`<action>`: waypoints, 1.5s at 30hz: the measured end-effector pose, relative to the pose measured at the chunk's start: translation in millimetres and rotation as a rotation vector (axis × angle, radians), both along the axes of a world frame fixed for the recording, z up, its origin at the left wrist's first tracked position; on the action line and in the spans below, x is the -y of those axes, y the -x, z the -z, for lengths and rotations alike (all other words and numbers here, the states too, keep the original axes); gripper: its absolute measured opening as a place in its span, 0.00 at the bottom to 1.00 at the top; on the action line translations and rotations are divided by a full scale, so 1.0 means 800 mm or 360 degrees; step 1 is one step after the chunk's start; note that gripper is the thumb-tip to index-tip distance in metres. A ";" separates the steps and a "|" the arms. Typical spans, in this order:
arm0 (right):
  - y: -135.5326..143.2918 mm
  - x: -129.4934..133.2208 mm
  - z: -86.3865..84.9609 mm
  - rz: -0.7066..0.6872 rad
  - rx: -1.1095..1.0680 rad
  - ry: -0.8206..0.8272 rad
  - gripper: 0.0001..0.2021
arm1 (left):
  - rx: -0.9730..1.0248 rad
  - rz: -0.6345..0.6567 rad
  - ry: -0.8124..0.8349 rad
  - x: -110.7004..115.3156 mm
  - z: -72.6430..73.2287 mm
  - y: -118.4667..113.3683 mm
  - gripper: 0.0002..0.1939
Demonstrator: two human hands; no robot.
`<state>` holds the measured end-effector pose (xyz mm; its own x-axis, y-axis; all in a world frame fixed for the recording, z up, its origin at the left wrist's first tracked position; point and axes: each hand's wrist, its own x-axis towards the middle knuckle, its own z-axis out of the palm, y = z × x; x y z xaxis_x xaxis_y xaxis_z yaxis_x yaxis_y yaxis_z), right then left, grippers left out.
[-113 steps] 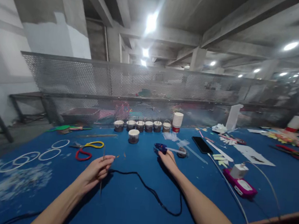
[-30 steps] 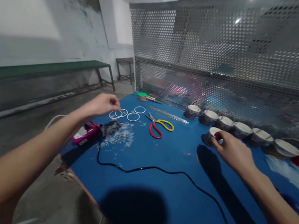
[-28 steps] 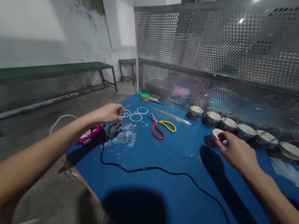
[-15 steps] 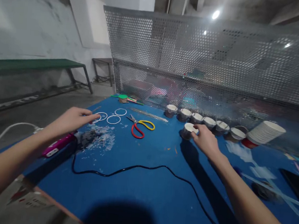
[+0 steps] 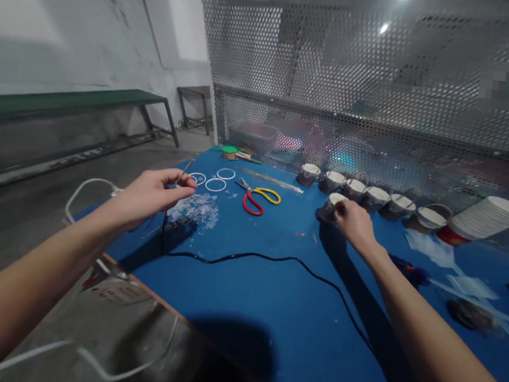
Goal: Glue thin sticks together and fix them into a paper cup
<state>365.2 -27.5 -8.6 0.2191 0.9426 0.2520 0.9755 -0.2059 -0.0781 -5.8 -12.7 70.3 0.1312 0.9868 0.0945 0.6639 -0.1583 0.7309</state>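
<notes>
My left hand (image 5: 162, 194) is closed with thumb and fingers together around a thin grey stick (image 5: 185, 171), which juts up past the fingertips. Just beyond it lie several white rings (image 5: 216, 185), beside a patch of white flakes (image 5: 203, 210) on the blue tabletop. At the right, my right hand (image 5: 354, 223) grips the rim of a small paper cup (image 5: 331, 205) with a dark outside and a pale inside. Scissors (image 5: 256, 197) with one red and one yellow handle lie open between my hands.
A row of similar cups (image 5: 376, 198) stands along the perforated metal screen (image 5: 259, 47). A tilted stack of white paper cups (image 5: 490, 218) leans at the right. A black cable (image 5: 252, 255) crosses the blue table (image 5: 234, 309). Clear strips (image 5: 276, 181) lie near the screen.
My left hand has taken up the thin stick and drawn back from the rings. The right hand remains at the cup, its fingers now closer around the rim. The view has shifted rightward.
</notes>
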 end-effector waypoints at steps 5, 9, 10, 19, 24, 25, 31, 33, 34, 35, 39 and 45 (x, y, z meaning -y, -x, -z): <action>0.032 0.040 -0.007 -0.0260 -0.0095 -0.0187 0.11 | 0.0065 0.0052 0.0079 0.015 0.009 -0.014 0.12; 0.065 0.099 -0.005 -0.0678 -0.0213 -0.0334 0.09 | 0.0164 0.0089 0.0080 0.029 0.011 -0.006 0.11; 0.073 0.116 -0.003 -0.0784 -0.0237 -0.0329 0.09 | 0.0224 0.0122 0.0077 0.035 0.011 -0.002 0.10; 0.108 0.185 0.033 -0.1059 0.0331 -0.0470 0.08 | 0.0492 0.0160 0.0133 0.078 0.015 0.013 0.06; 0.109 0.189 0.032 -0.0949 0.0268 -0.0443 0.12 | 0.0547 0.0053 0.0185 0.087 0.034 -0.008 0.08; 0.109 0.191 0.029 -0.0927 0.0212 -0.0461 0.13 | 0.0595 0.0081 0.0216 0.089 0.038 -0.014 0.07; 0.113 0.210 0.007 -0.0996 -0.0234 -0.0671 0.10 | 0.1286 0.0376 0.0469 0.107 0.060 -0.060 0.04; 0.119 0.214 0.005 -0.1091 -0.0279 -0.0689 0.09 | 0.1527 0.0475 0.0601 0.116 0.069 -0.080 0.06; 0.123 0.216 0.005 -0.1139 -0.0275 -0.0695 0.09 | 0.1630 0.0530 0.0676 0.121 0.074 -0.090 0.07; 0.127 0.217 0.007 -0.1190 -0.0264 -0.0694 0.10 | 0.1721 0.0563 0.0746 0.125 0.080 -0.099 0.07; 0.142 0.214 0.019 -0.1307 -0.0207 -0.0661 0.16 | 0.2134 0.0478 0.0845 0.142 0.103 -0.130 0.07; 0.151 0.205 0.028 -0.1187 -0.0174 -0.0736 0.18 | 0.2351 0.0460 0.1108 0.163 0.119 -0.154 0.08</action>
